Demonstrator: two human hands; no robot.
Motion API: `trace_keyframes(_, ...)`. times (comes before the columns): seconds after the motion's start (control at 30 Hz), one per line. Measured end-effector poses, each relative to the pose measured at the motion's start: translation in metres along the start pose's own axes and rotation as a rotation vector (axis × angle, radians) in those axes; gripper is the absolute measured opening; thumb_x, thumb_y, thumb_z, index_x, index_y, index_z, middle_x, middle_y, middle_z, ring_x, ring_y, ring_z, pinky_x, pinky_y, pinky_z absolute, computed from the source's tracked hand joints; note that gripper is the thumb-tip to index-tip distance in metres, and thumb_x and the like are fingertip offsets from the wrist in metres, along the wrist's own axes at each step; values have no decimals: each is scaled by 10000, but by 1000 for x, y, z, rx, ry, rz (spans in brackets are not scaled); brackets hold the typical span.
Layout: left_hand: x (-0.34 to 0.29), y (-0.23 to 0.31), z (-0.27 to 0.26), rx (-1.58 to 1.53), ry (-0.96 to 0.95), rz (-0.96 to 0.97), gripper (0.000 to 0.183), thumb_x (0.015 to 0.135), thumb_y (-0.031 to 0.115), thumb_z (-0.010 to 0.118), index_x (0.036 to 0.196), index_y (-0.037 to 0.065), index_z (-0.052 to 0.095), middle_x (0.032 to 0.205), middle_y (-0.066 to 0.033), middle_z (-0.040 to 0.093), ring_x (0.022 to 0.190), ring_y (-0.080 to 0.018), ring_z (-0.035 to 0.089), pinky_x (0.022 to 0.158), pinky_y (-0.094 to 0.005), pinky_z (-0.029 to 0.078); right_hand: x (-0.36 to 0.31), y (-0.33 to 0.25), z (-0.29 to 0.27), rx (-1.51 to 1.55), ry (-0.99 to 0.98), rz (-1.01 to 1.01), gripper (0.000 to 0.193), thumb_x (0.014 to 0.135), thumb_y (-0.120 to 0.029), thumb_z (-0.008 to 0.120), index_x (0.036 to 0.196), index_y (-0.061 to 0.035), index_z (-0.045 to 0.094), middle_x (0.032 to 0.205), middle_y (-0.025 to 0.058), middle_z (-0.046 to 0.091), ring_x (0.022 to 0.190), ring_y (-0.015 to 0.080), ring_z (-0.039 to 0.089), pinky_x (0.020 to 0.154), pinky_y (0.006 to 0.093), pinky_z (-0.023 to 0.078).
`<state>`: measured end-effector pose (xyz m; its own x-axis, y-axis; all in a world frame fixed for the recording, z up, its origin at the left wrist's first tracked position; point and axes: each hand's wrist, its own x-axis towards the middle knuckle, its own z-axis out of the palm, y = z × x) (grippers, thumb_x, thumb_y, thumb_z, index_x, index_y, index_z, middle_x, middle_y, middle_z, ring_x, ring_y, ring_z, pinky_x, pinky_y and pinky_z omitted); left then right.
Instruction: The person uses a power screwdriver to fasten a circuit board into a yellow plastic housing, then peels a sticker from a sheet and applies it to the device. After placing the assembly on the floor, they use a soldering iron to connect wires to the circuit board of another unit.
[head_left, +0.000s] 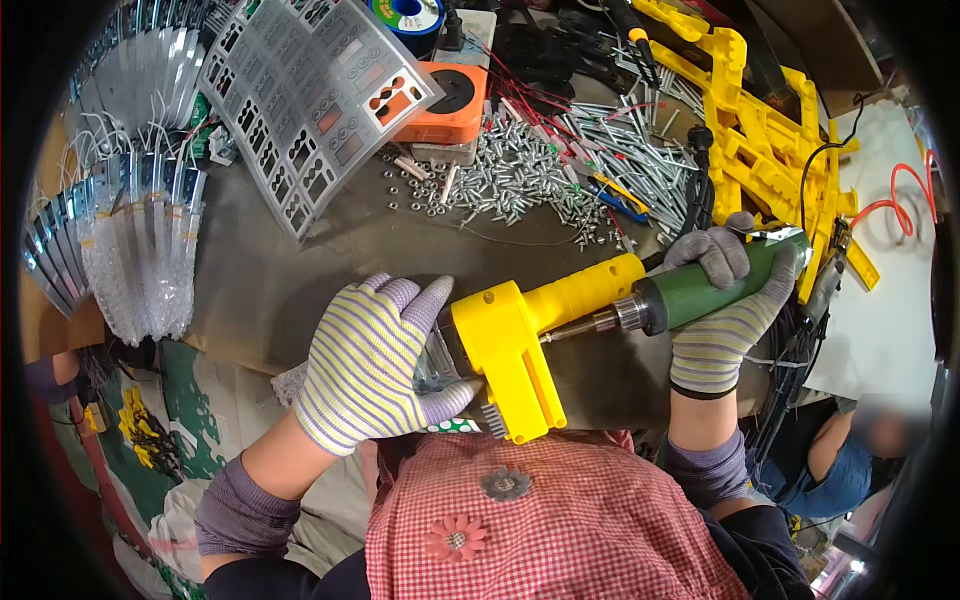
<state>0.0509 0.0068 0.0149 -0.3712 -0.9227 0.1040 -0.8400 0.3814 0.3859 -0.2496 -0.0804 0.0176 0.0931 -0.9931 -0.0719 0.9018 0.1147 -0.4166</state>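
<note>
My left hand (368, 362), in a striped knit glove, is closed around the dark end of a yellow plastic tool housing (510, 355). The housing has a ribbed handle pointing to the upper right and a toothed dark edge at its lower left. A green electric screwdriver (700, 296) lies in my right hand (735, 310), gloved too, with the fingers wrapped round its body. Its bit points left and meets the housing's side near the base of the handle; whether it sits in a screw cannot be made out.
Loose screws (515, 165) and nuts cover the back middle. Long bolts (640, 150) lie right of them, below yellow housing parts (760, 140). A printed sheet (310, 100) leans at the back left beside an orange tape dispenser-like block (450, 105). Wired metal strips (140, 230) stand left. Another person (840, 450) sits lower right.
</note>
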Motion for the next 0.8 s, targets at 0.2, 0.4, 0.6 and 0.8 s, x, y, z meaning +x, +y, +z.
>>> trace_keyframes(0.2,0,0,2,-32,1,-1,832,611,517,769,1217,-37,628,940,-165,638,888,-354,617,797,-447,506,-3,8,-2,17,75,-9,484,925,-578,574,1011,-102,595,658,-56,413,551,99,392,820,336,453)
trace_keyframes(0.4,-1,-1,5,-83,12,-10,833,593,493,779,1217,-36,622,949,-172,622,891,-365,607,813,-455,497,-3,14,-5,64,51,21,441,880,-550,634,983,-124,578,609,-104,364,507,62,352,784,300,450)
trace_keyframes(0.6,-2,-2,7,-107,39,-21,825,559,458,795,1218,-9,625,937,-168,606,877,-370,597,822,-456,486,-2,17,-2,103,-26,40,404,874,-523,652,950,-135,569,580,-128,320,479,36,313,774,272,443)
trace_keyframes(0.8,-3,-1,4,-101,27,-22,834,560,468,786,1228,-3,620,946,-170,603,894,-374,594,844,-464,480,-4,21,-2,119,-14,25,407,871,-529,654,945,-137,571,580,-118,344,477,47,324,766,278,444)
